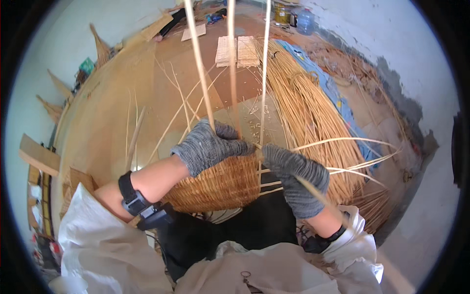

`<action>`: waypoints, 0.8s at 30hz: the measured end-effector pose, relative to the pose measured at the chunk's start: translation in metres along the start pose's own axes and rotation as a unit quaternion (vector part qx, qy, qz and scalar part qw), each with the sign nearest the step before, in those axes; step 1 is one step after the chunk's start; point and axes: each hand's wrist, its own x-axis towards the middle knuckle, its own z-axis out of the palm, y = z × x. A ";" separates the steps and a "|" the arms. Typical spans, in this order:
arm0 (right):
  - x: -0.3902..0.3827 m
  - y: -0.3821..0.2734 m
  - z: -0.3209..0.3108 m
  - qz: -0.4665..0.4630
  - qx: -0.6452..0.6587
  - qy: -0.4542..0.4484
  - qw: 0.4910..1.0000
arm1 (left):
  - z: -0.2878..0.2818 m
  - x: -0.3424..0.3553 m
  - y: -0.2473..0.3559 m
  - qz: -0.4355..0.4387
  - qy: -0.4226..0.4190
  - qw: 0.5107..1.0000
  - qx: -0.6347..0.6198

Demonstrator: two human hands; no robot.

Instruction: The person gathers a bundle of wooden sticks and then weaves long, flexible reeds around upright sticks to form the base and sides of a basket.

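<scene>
A half-woven wicker basket [220, 183] rests at my lap, its woven side toward me. Tall pale stakes rise from its upper edge, one wicker stake [197, 54] passing up beside my left hand. In a grey knitted glove, my left hand [213, 146] is closed over the basket's upper edge, the thumb side toward the right. My right hand [298, 179], gloved alike, grips a long wicker rod [313, 192]. One end of that rod reaches the weave beside my left fingertips; the other runs back past my right forearm, blurred. My fingers hide part of the edge.
A large bundle of wicker rods [313, 117] lies to the right on a blue sheet [338, 100]. Several loose rods stick out sideways from the basket. Two pale woven slabs [237, 51] lie ahead on the floor. A water jug [305, 22] stands at the back wall.
</scene>
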 end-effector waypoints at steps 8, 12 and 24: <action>0.094 0.013 -0.033 0.211 0.268 -0.270 0.900 | 0.000 -0.007 0.002 -0.032 0.015 0.999 -0.007; 0.149 0.042 -0.027 0.275 0.251 -0.463 0.804 | 0.008 -0.010 0.015 0.029 -0.018 0.999 -0.014; 0.162 0.043 0.081 0.081 0.213 -0.333 0.915 | 0.008 -0.017 0.016 -0.008 -0.035 0.998 0.049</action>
